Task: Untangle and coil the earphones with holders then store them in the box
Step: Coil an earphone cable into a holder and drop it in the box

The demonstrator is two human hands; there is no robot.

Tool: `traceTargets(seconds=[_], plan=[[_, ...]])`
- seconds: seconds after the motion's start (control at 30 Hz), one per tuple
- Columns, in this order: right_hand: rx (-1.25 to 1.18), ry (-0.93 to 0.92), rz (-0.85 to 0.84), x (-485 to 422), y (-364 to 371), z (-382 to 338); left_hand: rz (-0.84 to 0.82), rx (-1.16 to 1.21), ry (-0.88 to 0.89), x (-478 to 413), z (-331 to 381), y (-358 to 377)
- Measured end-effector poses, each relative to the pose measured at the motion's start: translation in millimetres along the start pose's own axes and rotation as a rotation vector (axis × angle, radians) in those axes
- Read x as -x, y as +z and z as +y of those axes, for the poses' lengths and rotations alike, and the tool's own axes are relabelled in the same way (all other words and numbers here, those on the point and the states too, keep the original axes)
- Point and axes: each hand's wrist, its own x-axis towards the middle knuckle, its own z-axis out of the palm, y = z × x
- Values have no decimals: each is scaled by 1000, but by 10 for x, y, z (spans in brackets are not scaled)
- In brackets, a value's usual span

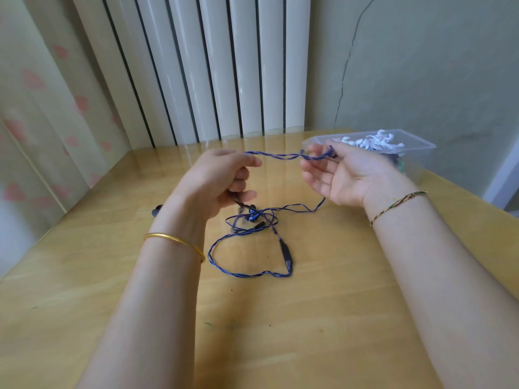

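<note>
A blue-purple braided earphone cable point(250, 240) lies in loose loops on the wooden table point(309, 318), with its blue earbuds point(252, 216) and a dark inline remote point(287, 255) in the tangle. My left hand point(222, 181) holds one stretch of the cable above the table, fingers curled round it. My right hand point(339, 175), palm up, pinches the cable near its fingertips. A taut length point(280, 156) runs between the two hands. A clear plastic box point(418, 153) stands at the back right, behind my right hand, with white earphones point(370, 141) inside.
A small dark object point(156, 211) lies on the table just left of my left wrist. White radiator columns point(224, 66) and a curtain point(42, 108) stand behind the table. The table's right edge runs diagonally past the box.
</note>
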Motion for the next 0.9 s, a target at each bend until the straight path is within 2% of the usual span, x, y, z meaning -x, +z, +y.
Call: traceTargets(seconds=[0.07, 0.13, 0.2, 0.27, 0.33, 0.4, 0.43, 0.47, 0.5, 0.57, 0.63, 0.7, 0.73, 0.83, 0.9], plan=[[179, -1, 64, -39, -53, 34, 21, 131, -16, -6, 31, -83], [561, -16, 137, -88, -134, 80, 12, 275, -38, -6, 65, -146], [1001, 13, 176, -99, -198, 125, -27, 313, -43, 2, 85, -161], [1346, 69, 210, -66, -190, 131, -54, 199, -25, 10, 73, -116], [1600, 39, 308, -22, -110, 98, -81, 48, -21, 29, 56, -38], [1731, -189, 437, -24, -51, 44, -115, -45, -27, 37, 48, 16], [1686, -360, 463, -21, -18, 26, -125, -69, -26, 42, 48, 29], [1572, -501, 392, 0, 36, 7, -131, -83, -23, 44, 50, 36], [1389, -571, 244, 27, 96, -2, -137, -88, -17, 44, 51, 39], [1023, -452, -97, 112, 232, 25, -148, -89, -4, 50, 54, 50], [1007, -341, -287, 129, 255, 96, -142, -93, 3, 51, 50, 55], [1056, -396, -296, 104, 256, 152, -139, -69, 0, 48, 47, 45], [993, -440, -259, 88, 268, 163, -148, -53, 1, 46, 42, 34], [469, -468, -168, 54, 286, 87, -210, -113, -7, 33, -2, -39], [77, -418, -146, 21, 246, -21, -266, -173, -35, 34, -37, -96]])
